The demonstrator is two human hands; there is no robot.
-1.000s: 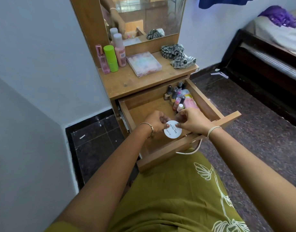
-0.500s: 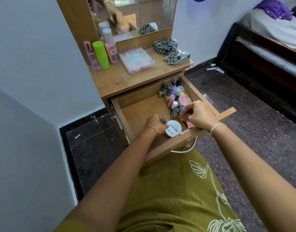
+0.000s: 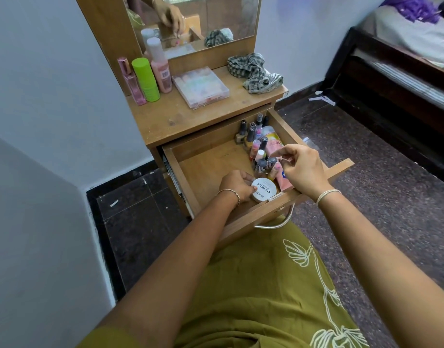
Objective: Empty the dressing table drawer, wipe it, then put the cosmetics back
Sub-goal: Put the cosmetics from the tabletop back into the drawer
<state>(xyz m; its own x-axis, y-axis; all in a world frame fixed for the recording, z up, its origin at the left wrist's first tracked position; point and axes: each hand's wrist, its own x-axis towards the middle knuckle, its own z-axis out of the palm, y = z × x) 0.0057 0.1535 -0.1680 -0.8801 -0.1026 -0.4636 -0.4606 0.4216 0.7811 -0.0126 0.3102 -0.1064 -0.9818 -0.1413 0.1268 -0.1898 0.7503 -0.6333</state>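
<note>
I see the drawer (image 3: 177, 179) pulled open below the counter (image 3: 180, 119). The hands are apart. The left hand (image 3: 237, 185) grips a white tin (image 3: 264, 190) inside the drawer, close to its front board. The right hand (image 3: 305, 169) hangs with curled fingers over the bottles (image 3: 257, 149) crowded along the drawer's right side. I cannot tell whether it pinches anything. A pink can (image 3: 273, 144) lies among those bottles, and the cluster hems the tin in on its right. On the counter a perfume (image 3: 131, 82), a green bottle (image 3: 145, 80) and a pink bottle (image 3: 161, 69) stand together by the mirror (image 3: 216, 18), with a clear box (image 3: 201, 86) beside them and a crumpled cloth (image 3: 255, 71) at the right end. A bed (image 3: 404, 51) stands off to the right.
</note>
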